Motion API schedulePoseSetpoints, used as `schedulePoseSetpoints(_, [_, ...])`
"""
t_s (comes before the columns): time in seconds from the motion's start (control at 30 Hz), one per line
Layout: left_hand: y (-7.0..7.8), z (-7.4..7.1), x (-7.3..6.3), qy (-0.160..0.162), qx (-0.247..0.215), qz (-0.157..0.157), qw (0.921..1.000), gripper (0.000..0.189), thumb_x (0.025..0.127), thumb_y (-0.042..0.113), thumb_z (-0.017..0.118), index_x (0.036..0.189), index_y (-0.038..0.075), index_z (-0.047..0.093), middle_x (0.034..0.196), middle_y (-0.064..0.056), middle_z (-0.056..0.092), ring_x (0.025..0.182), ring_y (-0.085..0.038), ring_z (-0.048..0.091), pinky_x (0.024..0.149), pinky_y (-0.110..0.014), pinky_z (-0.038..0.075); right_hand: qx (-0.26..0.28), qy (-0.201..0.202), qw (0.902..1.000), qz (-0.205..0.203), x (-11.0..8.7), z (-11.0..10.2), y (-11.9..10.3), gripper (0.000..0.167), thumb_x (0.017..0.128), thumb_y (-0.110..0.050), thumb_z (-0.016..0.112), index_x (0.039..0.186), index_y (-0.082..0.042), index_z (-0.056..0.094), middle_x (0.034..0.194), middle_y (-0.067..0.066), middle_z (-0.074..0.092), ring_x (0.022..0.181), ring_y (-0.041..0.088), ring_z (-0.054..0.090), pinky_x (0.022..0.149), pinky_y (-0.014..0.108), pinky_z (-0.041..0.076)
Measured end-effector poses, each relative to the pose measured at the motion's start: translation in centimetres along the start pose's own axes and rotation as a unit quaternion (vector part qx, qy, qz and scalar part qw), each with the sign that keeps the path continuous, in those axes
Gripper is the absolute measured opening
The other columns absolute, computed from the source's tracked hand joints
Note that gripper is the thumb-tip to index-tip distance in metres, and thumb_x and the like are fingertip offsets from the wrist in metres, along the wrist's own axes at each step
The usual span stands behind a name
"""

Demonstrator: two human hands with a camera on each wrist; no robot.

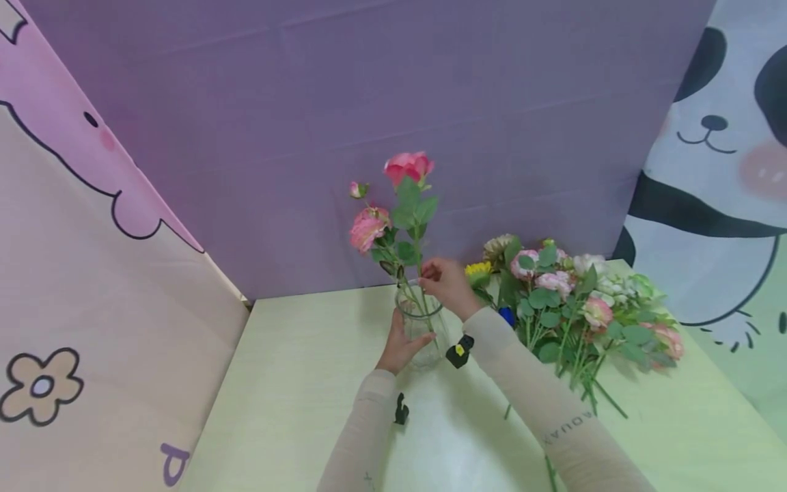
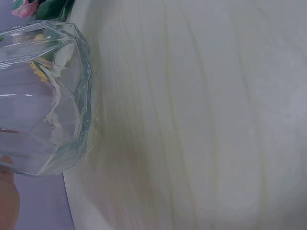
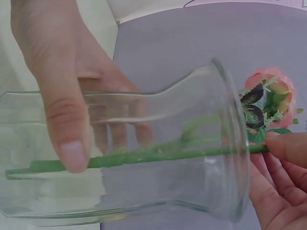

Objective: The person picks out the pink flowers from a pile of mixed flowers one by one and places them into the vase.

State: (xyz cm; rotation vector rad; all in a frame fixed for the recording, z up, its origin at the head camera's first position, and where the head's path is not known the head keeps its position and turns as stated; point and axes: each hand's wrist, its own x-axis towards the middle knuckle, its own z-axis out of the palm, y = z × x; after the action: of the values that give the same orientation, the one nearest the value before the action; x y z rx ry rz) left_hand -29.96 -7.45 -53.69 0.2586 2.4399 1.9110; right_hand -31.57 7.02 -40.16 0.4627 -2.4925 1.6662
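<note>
A clear glass vase (image 1: 424, 355) stands upright on the table, with the stems of pink artificial flowers inside it. My left hand (image 1: 404, 344) grips the vase's side, thumb across the front and fingers behind the glass, as the right wrist view shows. At the rim, my right hand (image 1: 449, 281) pinches a green stem (image 3: 192, 154) between thumb and fingers. That stem reaches down into the vase. Above the rim rise a deep pink flower (image 1: 408, 167), a lighter pink flower (image 1: 370, 229) and a small bud (image 1: 358, 190). In the left wrist view the vase base (image 2: 72, 105) shows, with little of the hand.
A heap of artificial flowers (image 1: 553, 301), pink, white, green and yellow, lies on the table (image 1: 295, 383) to the right, its stems pointing toward me. A purple cloth backdrop (image 1: 307, 171) hangs behind the table. Printed panels flank both sides.
</note>
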Motion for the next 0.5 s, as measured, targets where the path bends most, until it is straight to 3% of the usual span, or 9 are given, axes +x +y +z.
schedulePoseSetpoints(0.23, [-0.63, 0.14, 0.27, 0.006, 0.004, 0.002, 1.0, 0.096, 0.08, 0.027, 0.075, 0.15, 0.018, 0.01, 0.156, -0.011, 0.018, 0.142, -0.03, 0.017, 0.114, -0.054, 0.015, -0.011, -0.01, 0.9998, 0.013, -0.03, 0.54, 0.22, 0.013, 0.088, -0.001, 0.062, 0.098, 0.006, 0.061, 0.088, 0.016, 0.065, 0.078, 0.025, 0.063, 0.065, 0.031, 0.058])
schedulePoseSetpoints(0.5, [-0.68, 0.11, 0.2, 0.006, 0.005, -0.003, 1.0, 0.097, 0.081, 0.026, 0.074, 0.151, 0.016, 0.008, 0.156, -0.012, 0.016, 0.142, -0.031, 0.016, 0.113, -0.056, 0.016, -0.085, -0.028, 0.9957, 0.022, -0.2, 0.77, -0.06, 0.014, 0.085, -0.003, 0.065, 0.096, 0.006, 0.062, 0.09, 0.016, 0.066, 0.083, 0.027, 0.063, 0.068, 0.032, 0.056])
